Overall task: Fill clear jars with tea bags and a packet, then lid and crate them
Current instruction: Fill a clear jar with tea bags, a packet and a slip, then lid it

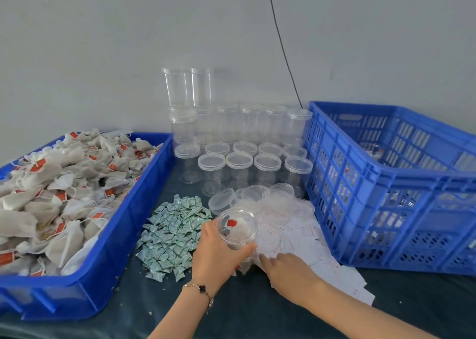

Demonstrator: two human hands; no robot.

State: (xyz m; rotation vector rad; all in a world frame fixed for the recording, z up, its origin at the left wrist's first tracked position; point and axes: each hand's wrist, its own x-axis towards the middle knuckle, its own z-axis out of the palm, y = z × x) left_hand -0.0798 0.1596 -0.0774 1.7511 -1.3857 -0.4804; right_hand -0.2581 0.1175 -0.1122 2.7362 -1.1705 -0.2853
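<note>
The crate (391, 184) stands at right, the tray (144, 197) of tea bags (51, 197) at left. The left hand (219, 251) has fingers clamped on an open jar (237, 229) with bags inside, over the counter (231, 307). The right hand (286, 269), fingers apart, presses on white slips (309, 240). Better to keep the jar upright while adding a green packet (170, 235), then the lid (222, 200). No print is readable
</note>
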